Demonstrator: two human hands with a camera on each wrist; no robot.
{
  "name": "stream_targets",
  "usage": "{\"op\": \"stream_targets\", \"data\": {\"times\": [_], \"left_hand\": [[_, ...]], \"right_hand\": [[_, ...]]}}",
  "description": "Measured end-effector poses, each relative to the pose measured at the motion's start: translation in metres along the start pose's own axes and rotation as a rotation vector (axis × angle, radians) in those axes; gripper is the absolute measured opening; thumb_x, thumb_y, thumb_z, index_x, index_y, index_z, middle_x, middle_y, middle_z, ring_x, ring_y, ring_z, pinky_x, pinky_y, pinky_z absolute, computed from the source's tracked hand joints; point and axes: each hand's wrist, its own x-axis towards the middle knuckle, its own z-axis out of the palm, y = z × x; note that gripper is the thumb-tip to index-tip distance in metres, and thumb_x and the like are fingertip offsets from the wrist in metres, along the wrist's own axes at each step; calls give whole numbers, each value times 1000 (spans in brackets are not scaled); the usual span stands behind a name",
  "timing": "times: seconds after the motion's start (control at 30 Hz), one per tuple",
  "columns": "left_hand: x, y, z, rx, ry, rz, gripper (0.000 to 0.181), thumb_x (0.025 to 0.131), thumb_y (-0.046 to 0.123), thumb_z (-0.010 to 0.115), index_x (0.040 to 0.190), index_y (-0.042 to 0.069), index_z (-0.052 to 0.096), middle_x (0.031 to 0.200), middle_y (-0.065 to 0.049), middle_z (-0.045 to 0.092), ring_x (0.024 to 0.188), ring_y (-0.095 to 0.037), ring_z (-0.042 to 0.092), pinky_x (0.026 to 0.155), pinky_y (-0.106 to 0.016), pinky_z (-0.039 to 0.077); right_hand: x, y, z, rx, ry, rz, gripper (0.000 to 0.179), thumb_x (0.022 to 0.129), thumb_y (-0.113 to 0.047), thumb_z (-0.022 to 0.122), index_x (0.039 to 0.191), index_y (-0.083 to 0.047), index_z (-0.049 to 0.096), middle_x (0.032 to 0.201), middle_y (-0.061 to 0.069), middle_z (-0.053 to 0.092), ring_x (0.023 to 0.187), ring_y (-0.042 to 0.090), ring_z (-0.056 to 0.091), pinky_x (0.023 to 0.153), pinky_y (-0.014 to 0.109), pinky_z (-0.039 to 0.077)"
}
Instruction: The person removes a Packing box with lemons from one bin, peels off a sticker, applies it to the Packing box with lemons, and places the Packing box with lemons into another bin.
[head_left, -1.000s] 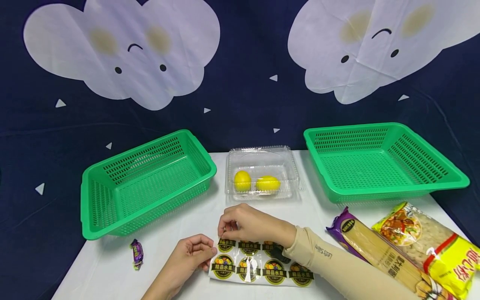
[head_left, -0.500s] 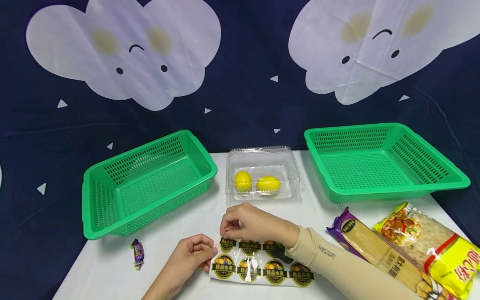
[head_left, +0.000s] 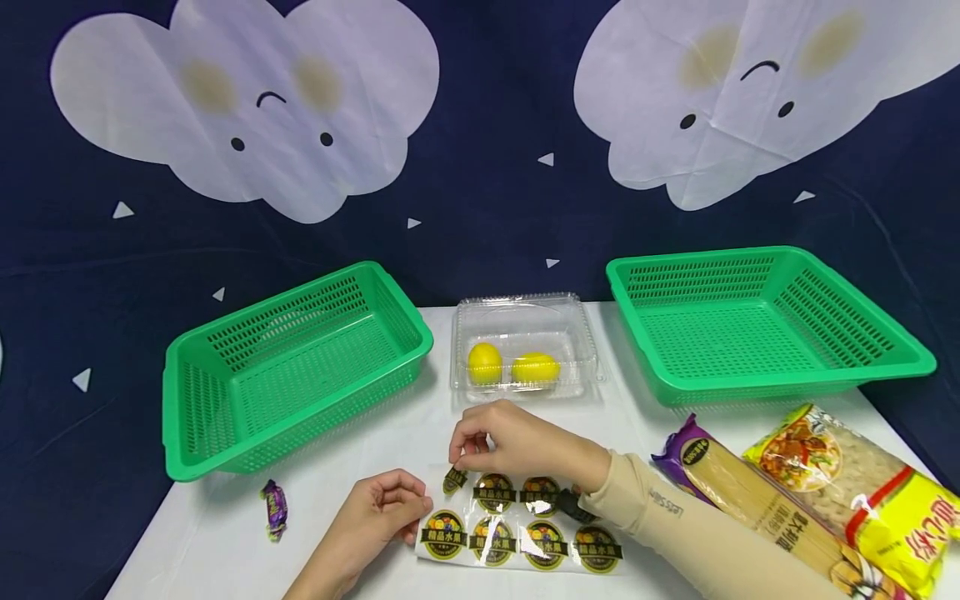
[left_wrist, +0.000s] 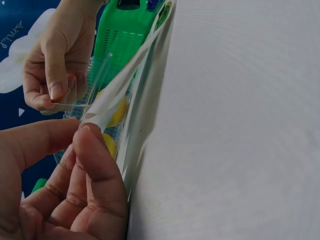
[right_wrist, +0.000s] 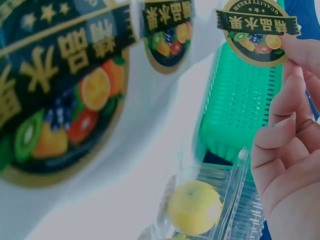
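A sheet of round black-and-gold fruit stickers (head_left: 491,540) lies before me. My left hand (head_left: 386,508) pinches its left edge between thumb and forefinger; in the left wrist view the sheet's edge curls up at these fingertips (left_wrist: 92,137). Over the top left corner my right hand (head_left: 498,437) pinches one round sticker (right_wrist: 255,32) by its rim. That sticker is tilted up off the sheet, and a pale blank spot shows beside it. Edge-on in the left wrist view, it looks like a thin line from the right fingertips toward the sheet.
A clear lidded box (head_left: 525,321) with two yellow fruits (head_left: 485,363) stands behind the hands. Green baskets flank it, one left (head_left: 300,375) and one right (head_left: 750,333). A purple wrapped candy (head_left: 275,508) lies left; noodle packs (head_left: 757,500) lie right, by the right sleeve.
My right hand has moved slightly right and up, and the top left sticker has lifted and tilted away from the sheet with it. The left hand has kept its place.
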Motion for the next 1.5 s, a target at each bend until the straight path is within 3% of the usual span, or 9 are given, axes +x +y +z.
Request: {"op": "stream_targets", "data": {"times": [0.23, 0.43, 0.6, 0.73, 0.87, 0.97, 1.2, 1.33, 1.5], "left_hand": [[-1, 0, 1, 95, 1, 31, 23, 96, 9, 77, 108, -8, 68, 80, -2, 70, 60, -8, 62, 57, -21, 57], [-2, 3, 3, 227, 65, 59, 17, 96, 10, 78, 104, -4, 72, 79, -7, 73, 58, -10, 63, 55, -25, 58], [-5, 8, 3, 365, 140, 91, 11, 95, 13, 80, 96, 4, 76, 77, -4, 73, 55, -11, 62, 53, -25, 56], [-9, 16, 0, 419, 189, 124, 9, 94, 15, 82, 94, 8, 76, 78, -3, 73, 56, -11, 63, 51, -26, 55], [-12, 30, -2, 496, 213, 200, 7, 93, 15, 84, 92, 14, 78, 77, 3, 71, 62, -6, 62, 56, -23, 53], [-12, 44, 0, 579, 225, 291, 8, 91, 15, 86, 91, 19, 79, 75, 10, 70, 65, -2, 61, 61, -21, 53], [4, 74, 12, 692, 230, 510, 12, 90, 13, 86, 89, 23, 80, 74, 16, 70, 66, 2, 61, 61, -22, 56], [15, 83, 20, 723, 205, 583, 12, 89, 14, 87, 89, 23, 80, 77, 15, 71, 68, 3, 61, 61, -21, 56], [26, 88, 29, 738, 156, 614, 10, 88, 12, 87, 91, 19, 80, 83, 11, 74, 71, 3, 61, 61, -20, 56]], "right_hand": [[-9, 2, -5, 19, 18, 23, 9, 96, -13, 80, 92, -20, 78, 84, -10, 66, 76, -7, 54, 70, 16, 54], [-15, 4, -11, 14, 36, 48, 10, 96, -13, 79, 92, -22, 78, 83, -12, 66, 75, -7, 54, 68, 22, 56], [-18, 6, -16, 36, 56, 60, 10, 95, -12, 80, 91, -21, 78, 82, -12, 67, 74, -5, 55, 68, 24, 56], [-20, 5, -20, 48, 62, 71, 11, 95, -12, 80, 92, -21, 77, 82, -11, 68, 74, -4, 56, 68, 25, 56], [-22, 2, -26, 41, 78, 88, 10, 95, -12, 80, 92, -21, 77, 82, -11, 67, 75, -3, 55, 68, 28, 56], [-24, 1, -30, 28, 104, 96, 10, 95, -12, 80, 92, -21, 77, 80, -12, 65, 75, -2, 54, 69, 31, 55], [-27, 1, -35, 16, 166, 112, 9, 95, -11, 80, 93, -20, 78, 81, -12, 65, 76, 0, 55, 69, 33, 55], [-27, 2, -36, 17, 190, 113, 8, 94, -11, 80, 93, -18, 79, 80, -12, 66, 75, 1, 55, 69, 35, 56], [-29, 3, -38, 23, 199, 121, 3, 96, -13, 80, 93, -15, 79, 78, -12, 65, 74, 1, 55, 69, 33, 56]]}}
